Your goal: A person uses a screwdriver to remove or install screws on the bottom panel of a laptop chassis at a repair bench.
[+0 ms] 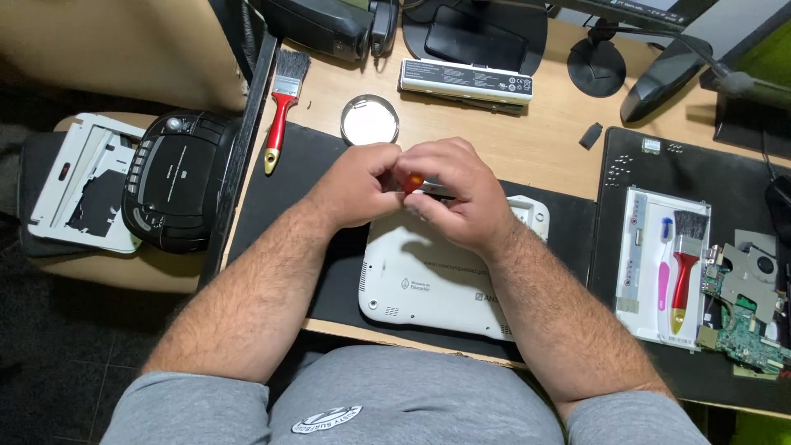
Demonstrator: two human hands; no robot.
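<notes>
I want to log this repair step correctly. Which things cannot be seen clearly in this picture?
Head view only:
- Orange-handled tool: mostly hidden between left hand and right hand; its tip unseen.
- White laptop: top edge covered by hands.
- Circuit board: cut by right edge.

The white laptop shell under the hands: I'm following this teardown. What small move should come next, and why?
Probably lower the orange-handled tool, pinched between left hand and right hand, onto the white laptop shell; both hands hover above its rear edge, tool not visibly touching it.
</notes>
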